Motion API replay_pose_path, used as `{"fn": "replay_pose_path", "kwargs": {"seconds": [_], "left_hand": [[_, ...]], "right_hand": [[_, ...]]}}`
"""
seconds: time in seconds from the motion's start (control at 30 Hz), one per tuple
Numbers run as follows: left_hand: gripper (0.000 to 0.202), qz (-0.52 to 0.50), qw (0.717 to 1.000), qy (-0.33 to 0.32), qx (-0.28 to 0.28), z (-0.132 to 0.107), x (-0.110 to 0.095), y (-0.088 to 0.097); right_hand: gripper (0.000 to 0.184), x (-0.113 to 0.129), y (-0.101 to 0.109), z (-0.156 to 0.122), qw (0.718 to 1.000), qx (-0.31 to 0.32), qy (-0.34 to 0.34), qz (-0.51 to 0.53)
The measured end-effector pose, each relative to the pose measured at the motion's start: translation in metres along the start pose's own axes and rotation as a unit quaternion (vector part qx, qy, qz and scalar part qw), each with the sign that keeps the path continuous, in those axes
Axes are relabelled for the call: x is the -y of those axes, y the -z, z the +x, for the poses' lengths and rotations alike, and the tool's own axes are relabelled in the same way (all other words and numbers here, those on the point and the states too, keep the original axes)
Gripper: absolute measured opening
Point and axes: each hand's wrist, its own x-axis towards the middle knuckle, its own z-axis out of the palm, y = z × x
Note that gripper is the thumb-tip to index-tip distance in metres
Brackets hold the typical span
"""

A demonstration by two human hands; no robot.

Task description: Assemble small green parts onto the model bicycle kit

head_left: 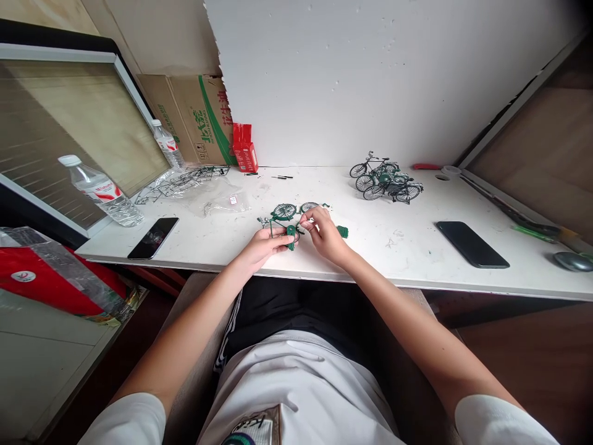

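Observation:
A green model bicycle frame point(291, 231) is in my left hand point(260, 247), its thumb and fingers closed around it just above the table's front part. My right hand point(327, 238) is pinched at the right end of the frame; what lies between its fingertips is too small to make out. Just behind my hands, a spoked model wheel point(283, 212) with a green part lies on the table. A second spoked wheel point(309, 207) rests to its right, partly behind my right fingers. Right of that hand sits a small green piece point(342, 232).
Several assembled model bicycles point(385, 177) stand at the back right. Black phones lie left point(154, 238) and right point(472, 245). Water bottles point(102, 191), black part sprues point(185, 181), a plastic bag point(217, 198) and a red box point(245, 148) occupy the left side. Small screwdrivers point(282, 177) lie behind.

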Motion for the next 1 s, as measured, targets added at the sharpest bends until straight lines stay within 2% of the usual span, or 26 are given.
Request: {"fn": "replay_pose_path", "kwargs": {"seconds": [0.27,0.47,0.63,0.8,1.0], "left_hand": [[0.043,0.053,0.998,-0.013,0.003,0.0027,0.0046,-0.0013],[0.046,0.039,0.999,-0.008,0.011,0.0023,0.0015,-0.0025],[0.046,0.042,0.999,-0.008,0.024,0.0021,0.0009,-0.0007],[0.045,0.052,0.998,0.003,0.026,0.0015,-0.0004,-0.0002],[0.044,0.044,0.999,-0.003,0.027,0.0037,0.0027,0.0017]], "right_hand": [[0.03,0.0024,-0.007,-0.0042,0.999,0.01,0.013,0.036],[0.031,0.0044,-0.0056,-0.0059,0.997,0.054,0.014,0.044],[0.034,0.0051,-0.0045,-0.007,0.996,0.061,0.018,0.054],[0.028,0.0016,-0.0026,-0.0057,0.995,0.068,0.023,0.065],[0.03,-0.0018,-0.0004,-0.0045,0.995,0.078,0.034,0.044]]}}
